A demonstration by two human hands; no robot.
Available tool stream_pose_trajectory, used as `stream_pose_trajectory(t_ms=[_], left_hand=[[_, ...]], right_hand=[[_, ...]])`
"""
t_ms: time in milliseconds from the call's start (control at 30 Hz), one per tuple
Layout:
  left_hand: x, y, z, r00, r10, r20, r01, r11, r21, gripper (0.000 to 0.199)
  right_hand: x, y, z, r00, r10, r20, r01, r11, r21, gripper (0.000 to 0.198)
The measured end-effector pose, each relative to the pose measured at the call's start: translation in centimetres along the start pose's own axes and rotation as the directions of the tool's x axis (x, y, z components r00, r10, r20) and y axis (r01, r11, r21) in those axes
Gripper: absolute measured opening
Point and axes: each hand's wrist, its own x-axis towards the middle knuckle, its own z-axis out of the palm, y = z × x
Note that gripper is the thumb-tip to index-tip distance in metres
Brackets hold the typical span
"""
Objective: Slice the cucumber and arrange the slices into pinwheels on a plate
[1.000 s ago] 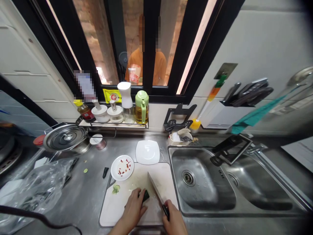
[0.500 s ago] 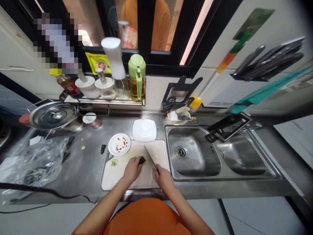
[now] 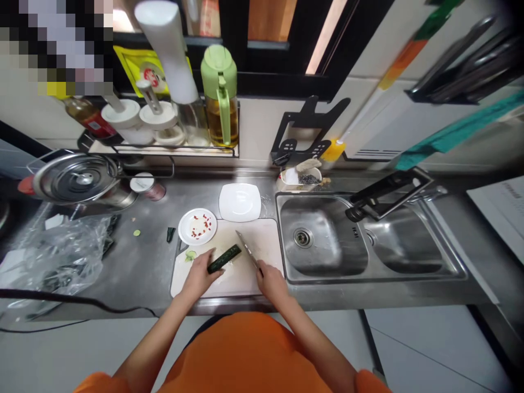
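A dark green cucumber piece (image 3: 225,258) lies slantwise over the cutting board (image 3: 262,284). My left hand (image 3: 200,274) grips its near left end, thumb on one side and fingers on the other. In my right hand (image 3: 271,281) is a kitchen knife (image 3: 247,249), held by the handle, its blade pointing away and to the left. The blade is just right of the cucumber's far end, with a small gap between them. Pale green cucumber slices (image 3: 190,255) rest at the board's left edge. Touching the board's far left corner is a white plate (image 3: 183,232) with small red pieces on it.
Behind the board stands a square white dish (image 3: 239,202). A double sink (image 3: 327,275) with a black faucet (image 3: 379,191) adjoins on the right. Left are a cucumber end (image 3: 170,234), a plastic bag (image 3: 82,248), a lidded pot (image 3: 82,177) and a jar (image 3: 148,186). Seasonings fill a rack (image 3: 176,150).
My left hand has slid left along the cucumber, which now shows much more of its length. The knife stays in my right hand. The view has tilted downward.
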Motion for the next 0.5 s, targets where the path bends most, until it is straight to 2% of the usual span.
stream_pose_trajectory(t_ms=[100, 200, 333, 500], left_hand=[[-1.0, -0.9, -1.1, 1.000, -0.021, -0.012, 0.021, 0.999, 0.025, 0.065], [-0.7, 0.1, -1.0, 1.000, 0.012, -0.021, -0.012, 0.999, 0.034, 0.060], [1.7, 2.8, 1.0, 0.980, 0.195, 0.041, -0.197, 0.980, 0.033, 0.049], [3.8, 4.1, 3.9, 0.972, 0.234, 0.009, -0.234, 0.971, 0.057, 0.031]], right_hand=[[0.1, 0.3, 0.2, 1.000, -0.016, 0.000, 0.016, 1.000, 0.003, 0.023], [0.2, 0.5, 0.5, 1.000, -0.024, -0.007, 0.024, 1.000, 0.005, 0.022], [0.4, 0.1, 0.5, 0.999, -0.021, -0.034, 0.020, 0.999, -0.027, 0.020], [0.8, -0.8, -0.5, 1.000, 0.000, -0.009, -0.001, 1.000, -0.031, 0.025]])
